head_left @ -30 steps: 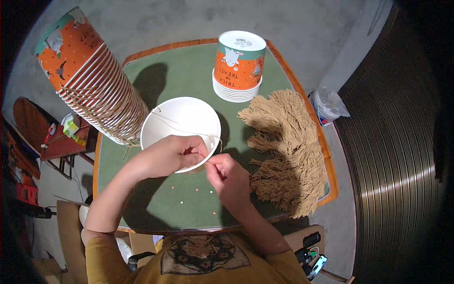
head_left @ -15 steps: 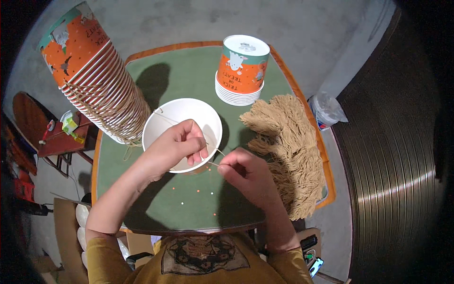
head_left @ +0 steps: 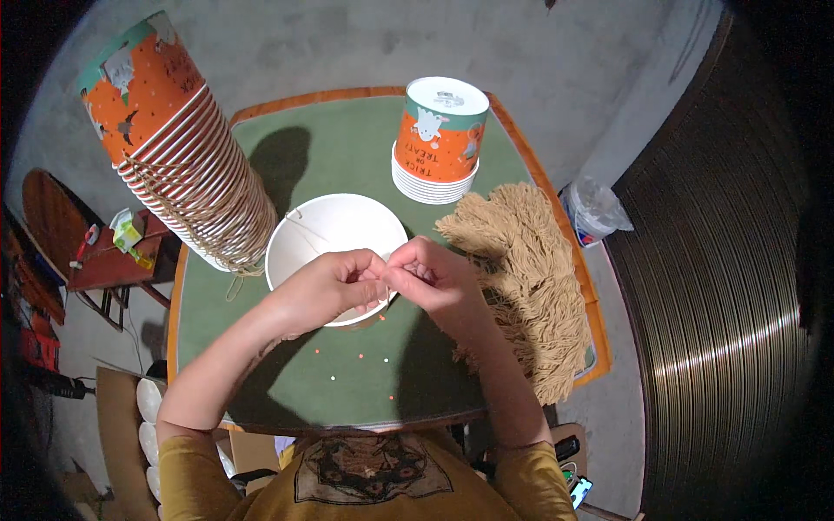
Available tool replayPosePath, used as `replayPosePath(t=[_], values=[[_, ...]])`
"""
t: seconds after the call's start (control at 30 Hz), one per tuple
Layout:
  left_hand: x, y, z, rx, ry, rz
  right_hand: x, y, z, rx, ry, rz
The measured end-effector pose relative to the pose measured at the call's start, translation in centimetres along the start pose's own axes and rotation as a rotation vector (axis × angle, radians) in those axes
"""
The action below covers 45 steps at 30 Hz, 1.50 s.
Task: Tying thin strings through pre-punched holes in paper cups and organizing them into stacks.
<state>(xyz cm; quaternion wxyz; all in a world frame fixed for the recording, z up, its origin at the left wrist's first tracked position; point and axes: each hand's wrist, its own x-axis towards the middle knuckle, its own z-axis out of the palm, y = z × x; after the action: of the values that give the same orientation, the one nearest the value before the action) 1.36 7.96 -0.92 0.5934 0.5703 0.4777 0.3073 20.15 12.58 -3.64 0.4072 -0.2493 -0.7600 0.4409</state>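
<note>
head view: both hands (head_left: 330, 285) pinch a thin cord (head_left: 296, 214) at the rim of a white bucket (head_left: 352, 219).

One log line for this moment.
left grip: pinching cord; right grip: pinching cord; white bucket: mouth up; tan bundle: right of bucket

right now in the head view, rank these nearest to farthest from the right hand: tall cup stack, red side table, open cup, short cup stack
From the right hand:
1. Open cup, just left of the hand.
2. Short cup stack, farther back.
3. Tall cup stack, on the left.
4. Red side table, far left.
</note>
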Motion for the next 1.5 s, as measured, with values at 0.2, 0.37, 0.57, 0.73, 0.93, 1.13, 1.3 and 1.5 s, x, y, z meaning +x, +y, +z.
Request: replayPosePath(t=[0.2,0.37,0.57,0.73,0.93,1.13,1.3,1.5], values=[[0.3,0.1,-0.4,-0.02,-0.025,0.005,0.1,0.9,0.1,0.029,0.051,0.004],[0.4,-0.2,-0.4,-0.055,-0.027,-0.03,0.1,1.1,0.1,0.113,0.045,-0.013],[0.5,-0.6,-0.1,-0.137,-0.037,-0.028,-0.2,2.3,0.9,0.177,0.106,0.05],[0.7,-0.4,-0.2,-0.148,-0.025,-0.04,-1.9,2.1,0.6,0.046,0.229,0.134],[1.0,-0.5,-0.3,-0.125,-0.031,-0.026,-3.1,1.5,0.3,-0.396,0.155,-0.141],[1.1,-0.2,0.0,-0.132,-0.002,-0.054,-3.7,0.5,1.3,-0.35,0.218,-0.098],[1.3,0.1,0.0,-0.212,-0.049,-0.129,-3.9,0.8,3.0,-0.346,0.213,-0.167],[0.9,-0.1,-0.3,-0.337,-0.061,-0.139,-3.9,0.5,3.1,-0.363,0.2,-0.137]])
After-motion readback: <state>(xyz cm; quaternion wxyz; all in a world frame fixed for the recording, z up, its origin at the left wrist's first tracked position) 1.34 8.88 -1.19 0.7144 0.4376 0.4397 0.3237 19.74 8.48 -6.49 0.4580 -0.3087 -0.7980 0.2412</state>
